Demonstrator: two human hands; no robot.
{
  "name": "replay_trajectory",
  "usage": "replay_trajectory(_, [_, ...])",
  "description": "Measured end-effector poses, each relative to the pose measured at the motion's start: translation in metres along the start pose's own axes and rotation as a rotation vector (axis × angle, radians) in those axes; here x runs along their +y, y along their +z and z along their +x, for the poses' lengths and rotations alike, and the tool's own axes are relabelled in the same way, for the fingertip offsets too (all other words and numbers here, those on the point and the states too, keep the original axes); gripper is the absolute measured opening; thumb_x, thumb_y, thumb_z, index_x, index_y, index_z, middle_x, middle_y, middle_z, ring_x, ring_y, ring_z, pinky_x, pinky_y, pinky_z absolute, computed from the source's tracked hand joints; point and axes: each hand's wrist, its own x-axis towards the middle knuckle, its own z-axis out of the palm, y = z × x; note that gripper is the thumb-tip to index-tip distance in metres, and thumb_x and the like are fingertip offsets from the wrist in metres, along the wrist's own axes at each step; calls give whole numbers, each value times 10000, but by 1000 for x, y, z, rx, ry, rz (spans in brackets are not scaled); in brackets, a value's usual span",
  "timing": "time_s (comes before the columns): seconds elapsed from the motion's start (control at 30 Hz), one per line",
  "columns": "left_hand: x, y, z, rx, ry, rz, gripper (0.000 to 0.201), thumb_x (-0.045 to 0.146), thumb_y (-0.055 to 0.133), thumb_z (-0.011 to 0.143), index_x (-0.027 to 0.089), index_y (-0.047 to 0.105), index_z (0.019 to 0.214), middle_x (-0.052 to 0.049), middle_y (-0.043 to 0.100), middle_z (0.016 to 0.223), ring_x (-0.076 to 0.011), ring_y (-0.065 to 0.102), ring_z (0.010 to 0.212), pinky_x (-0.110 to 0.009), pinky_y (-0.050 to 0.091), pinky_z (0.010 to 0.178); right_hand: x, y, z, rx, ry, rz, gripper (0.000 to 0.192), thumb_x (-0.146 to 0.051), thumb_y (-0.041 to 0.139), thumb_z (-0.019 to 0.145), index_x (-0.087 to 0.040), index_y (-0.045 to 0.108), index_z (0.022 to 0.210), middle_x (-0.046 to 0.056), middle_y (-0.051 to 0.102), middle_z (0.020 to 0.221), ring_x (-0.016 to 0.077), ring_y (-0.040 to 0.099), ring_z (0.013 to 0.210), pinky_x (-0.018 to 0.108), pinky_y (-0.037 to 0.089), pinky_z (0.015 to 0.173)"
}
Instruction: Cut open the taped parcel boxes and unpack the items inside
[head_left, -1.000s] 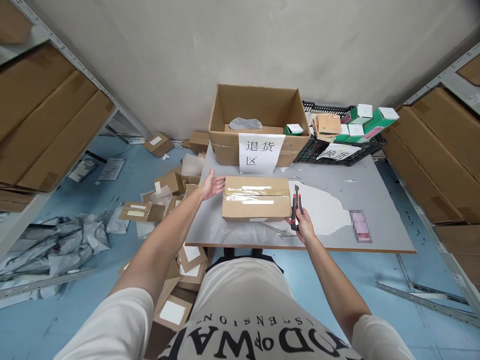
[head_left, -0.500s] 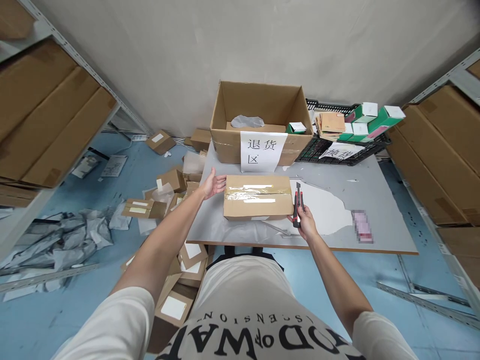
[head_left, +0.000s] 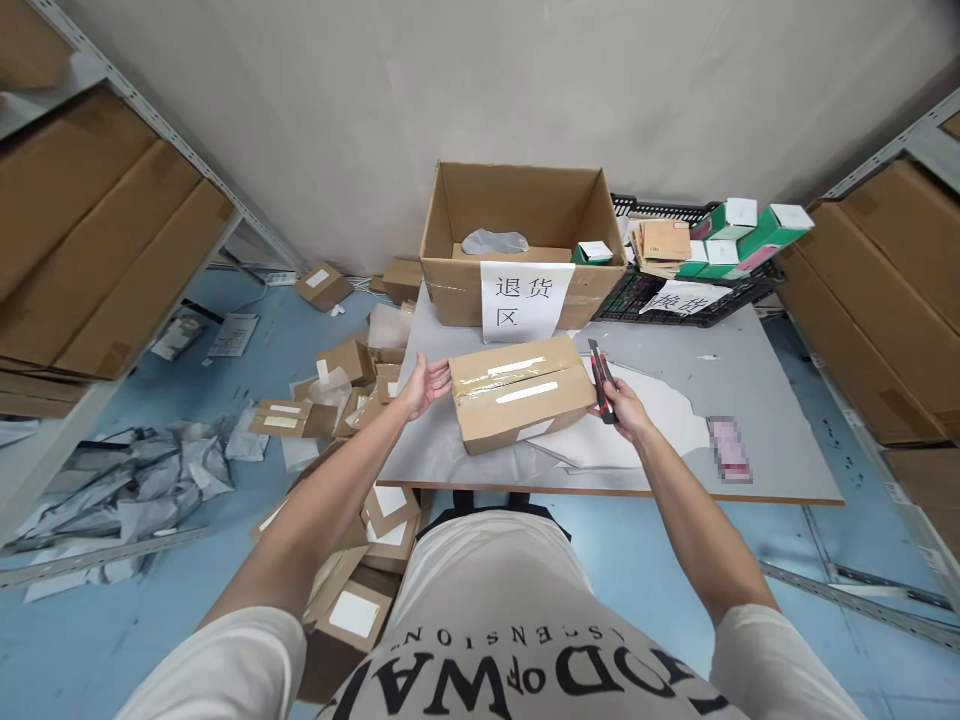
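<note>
A taped cardboard box (head_left: 517,400) sits slightly turned on the grey table (head_left: 420,460), its right end pointing a little away from me. Clear tape runs along its top seam, with white strips on either side and a white label on the near face. My left hand (head_left: 427,383) is open, fingers spread, at the box's left end. In my right hand (head_left: 624,408) is a black and red box cutter (head_left: 601,382), pointing away from me. That hand is at the box's right end; whether its hidden fingertips touch the cardboard, I cannot tell.
An open carton (head_left: 450,290) with a paper sign stands at the back. Beside it, a black crate (head_left: 637,305) holds green and white boxes. White sheet material (head_left: 660,415) and a pink blurred item (head_left: 727,448) lie to the right. Boxes (head_left: 352,610) are heaped on the floor at left.
The taped box has turned anticlockwise, its right end moving away from me and its left end nearer. My right hand with the box cutter has shifted slightly right and farther forward.
</note>
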Motion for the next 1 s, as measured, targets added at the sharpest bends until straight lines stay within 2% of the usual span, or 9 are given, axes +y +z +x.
replay_trajectory(0.2, [-40,8,-42,205,113,-213,730,654,221,897,129,538,1294,-151,394,1453,-278,434,1299,-397,416,1045,-53,12,52,-178,27,-117,240,-352,655,788,-252,509,950,-5,675,865,136,652,685,364,605,643])
replay_trajectory(0.33, [-72,20,-73,267,118,-306,722,637,215,907,120,549,1285,-162,362,1469,-282,460,1276,-389,401,1057,-78,30,84,-241,14,-193,185,-327,620,823,-244,503,940,6,684,868,135,647,683,362,594,633])
replay_trajectory(0.47, [-102,34,-99,261,122,-352,730,665,258,885,123,569,1264,-166,354,1471,-288,431,1296,-389,372,1078,-87,50,110,-274,4,-286,154,-304,605,834,-230,514,934,27,687,879,143,643,668,349,582,586])
replay_trajectory(0.63, [-126,41,-112,226,96,-323,727,707,391,823,131,610,1210,-175,404,1438,-306,394,1318,-429,326,1103,-78,60,131,-293,-11,-349,191,-327,616,825,-224,509,946,26,688,855,142,629,647,316,562,552])
replay_trajectory(0.8, [-122,28,-105,192,61,-127,740,718,445,790,108,636,1163,-200,534,1320,-323,448,1278,-469,327,1090,-57,50,133,-239,-123,-239,266,-378,638,785,-227,486,941,3,660,839,114,583,596,253,519,503])
replay_trajectory(0.9, [-103,14,-92,207,1,122,737,711,409,813,87,660,1115,-209,575,1267,-328,477,1254,-480,318,1088,-40,46,124,-105,-212,-136,302,-416,629,773,-241,470,961,-25,632,822,91,554,568,230,504,516])
replay_trajectory(1.0, [-75,6,-68,196,-28,254,757,701,292,858,107,618,1196,-185,480,1374,-301,396,1321,-451,275,1112,-20,47,102,66,-274,-80,313,-461,567,804,-259,443,1010,-37,617,824,83,554,590,202,483,523])
